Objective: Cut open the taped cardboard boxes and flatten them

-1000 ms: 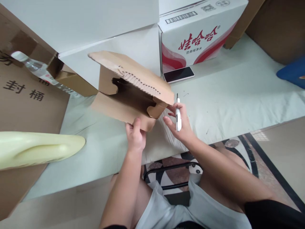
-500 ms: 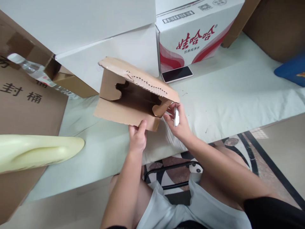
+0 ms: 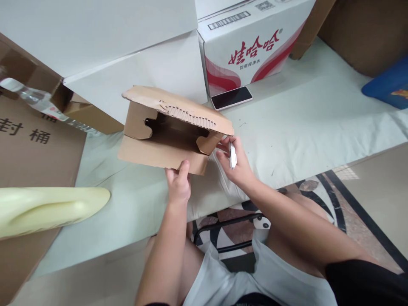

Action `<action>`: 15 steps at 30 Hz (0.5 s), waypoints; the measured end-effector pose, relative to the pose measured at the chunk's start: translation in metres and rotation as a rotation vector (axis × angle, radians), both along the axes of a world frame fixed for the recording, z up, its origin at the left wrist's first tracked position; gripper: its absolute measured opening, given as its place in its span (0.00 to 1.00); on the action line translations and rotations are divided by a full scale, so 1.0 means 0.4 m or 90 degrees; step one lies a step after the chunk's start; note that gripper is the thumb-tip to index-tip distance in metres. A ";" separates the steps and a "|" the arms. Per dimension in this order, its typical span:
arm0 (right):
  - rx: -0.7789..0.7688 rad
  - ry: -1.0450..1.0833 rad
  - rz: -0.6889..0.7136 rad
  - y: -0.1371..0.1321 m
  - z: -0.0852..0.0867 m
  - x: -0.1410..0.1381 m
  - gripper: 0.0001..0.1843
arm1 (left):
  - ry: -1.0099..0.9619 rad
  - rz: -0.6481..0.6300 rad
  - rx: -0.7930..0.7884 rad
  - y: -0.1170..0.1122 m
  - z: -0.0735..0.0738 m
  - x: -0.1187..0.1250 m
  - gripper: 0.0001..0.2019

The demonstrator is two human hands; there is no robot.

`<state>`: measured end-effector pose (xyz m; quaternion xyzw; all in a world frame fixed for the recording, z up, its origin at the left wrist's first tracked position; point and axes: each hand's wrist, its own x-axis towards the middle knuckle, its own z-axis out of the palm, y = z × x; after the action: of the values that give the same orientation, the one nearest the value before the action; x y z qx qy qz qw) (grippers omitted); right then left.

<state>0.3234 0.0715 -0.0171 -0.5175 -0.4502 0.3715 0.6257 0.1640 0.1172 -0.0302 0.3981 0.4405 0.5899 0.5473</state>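
Observation:
A brown cardboard box [image 3: 145,148] is tilted above the cloth-covered surface, its open side facing me. Its upper panel has a ragged edge with bare corrugation, and the inside is dark. My left hand [image 3: 179,182] pinches the lower front flap, thumb on top and fingers underneath. At the box's right end is my right hand [image 3: 239,163], closed around a small white tool [image 3: 233,155] that looks like a box cutter; no blade shows. Its fingertips reach the box's right side, partly hidden behind it.
Behind the box stand white cartons [image 3: 159,70] and a red-and-white carton [image 3: 245,59]. A phone [image 3: 231,98] lies in front of the latter. To the left are a plastic bottle [image 3: 35,97], a large printed carton [image 3: 38,157] and a pale yellow object [image 3: 57,208]. A blue object [image 3: 389,87] is at right.
The whole scene has shifted slightly left in view as the camera turned. The box looks tipped a little lower at its top, and both hands keep their hold.

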 end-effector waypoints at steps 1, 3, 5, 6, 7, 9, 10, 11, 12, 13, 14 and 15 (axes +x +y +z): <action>-0.002 -0.002 -0.002 0.000 0.000 0.001 0.14 | 0.003 -0.001 0.006 0.001 -0.002 -0.001 0.34; -0.010 -0.006 -0.004 0.001 -0.001 0.002 0.15 | 0.008 -0.004 0.013 0.003 -0.006 -0.004 0.35; -0.016 -0.008 -0.003 0.000 0.000 0.002 0.15 | 0.012 0.001 0.011 0.004 -0.009 -0.005 0.35; -0.017 -0.009 -0.002 0.000 0.000 0.002 0.15 | 0.012 0.005 0.009 0.004 -0.010 -0.006 0.35; -0.015 -0.008 -0.002 0.000 -0.001 0.001 0.15 | 0.012 0.008 0.009 0.003 -0.011 -0.007 0.34; -0.011 -0.005 0.000 0.000 -0.002 -0.001 0.15 | 0.013 0.008 0.015 0.003 -0.011 -0.008 0.34; -0.012 -0.005 0.001 0.001 -0.003 -0.002 0.15 | 0.013 0.006 0.019 0.004 -0.011 -0.009 0.33; -0.014 -0.003 0.001 0.001 -0.005 -0.002 0.15 | 0.012 0.005 0.020 0.004 -0.010 -0.009 0.33; -0.017 -0.002 0.002 0.001 -0.006 -0.003 0.15 | 0.011 0.006 0.018 0.005 -0.010 -0.010 0.32; -0.019 -0.001 0.003 0.001 -0.006 -0.004 0.15 | 0.011 0.010 0.015 0.005 -0.010 -0.011 0.32; -0.020 0.000 0.004 0.001 -0.007 -0.004 0.16 | 0.011 0.017 0.011 0.006 -0.010 -0.012 0.31; -0.020 0.001 0.005 0.001 -0.006 -0.004 0.16 | 0.011 0.022 0.008 0.007 -0.010 -0.012 0.31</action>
<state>0.3216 0.0720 -0.0197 -0.5250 -0.4460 0.3812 0.6165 0.1591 0.1199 -0.0342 0.3988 0.4487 0.5986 0.5304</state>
